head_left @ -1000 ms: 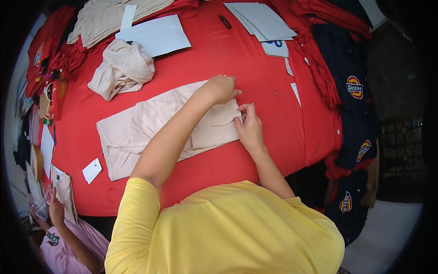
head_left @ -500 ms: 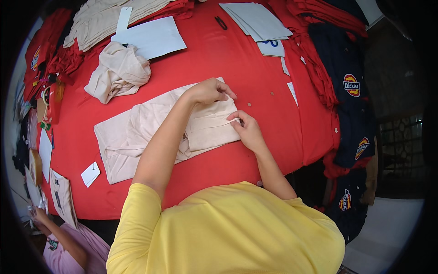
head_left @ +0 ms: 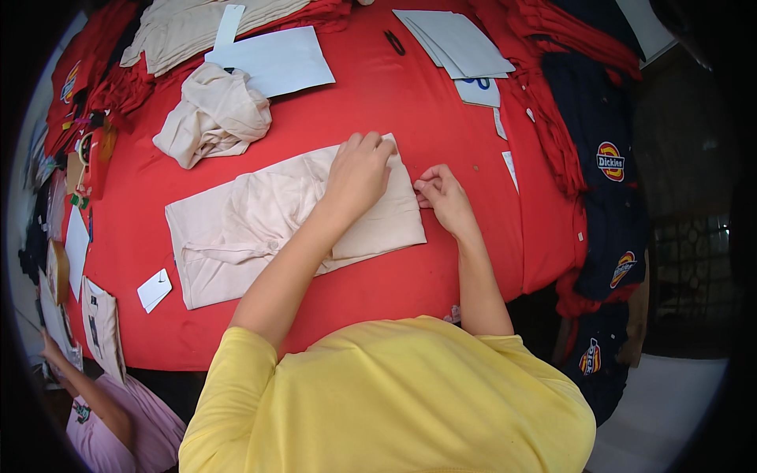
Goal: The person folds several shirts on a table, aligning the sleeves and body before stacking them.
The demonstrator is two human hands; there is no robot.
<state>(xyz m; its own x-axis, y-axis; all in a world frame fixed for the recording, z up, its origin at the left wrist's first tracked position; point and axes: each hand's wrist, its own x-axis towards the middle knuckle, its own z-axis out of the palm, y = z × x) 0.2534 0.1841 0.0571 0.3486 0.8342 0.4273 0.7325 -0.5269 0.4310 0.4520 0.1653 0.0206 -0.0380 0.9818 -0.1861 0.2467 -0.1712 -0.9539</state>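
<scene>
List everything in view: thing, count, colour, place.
Flat garment: 1, beige, table centre
Crumpled garment: 1, beige, upper left
Garment pile: 1, beige, top left
Folded garment: 1, beige, lower left
Large sheet: 1, white, upper left
Sheet stack: 1, white, upper right
Tags: some, white, left
Small tool: 1, black, top centre
Patched garments: several, navy, right
Bunched garments: several, red, far corners
Table: 1, red, centre
Clutter: uncountable, mixed, left edge
Co-worker: 1, pink shirt, bottom left
Person's shirt: 1, yellow, bottom
Left hand: 1, bare, on flat garment
Right hand: 1, bare, beside that garment
</scene>
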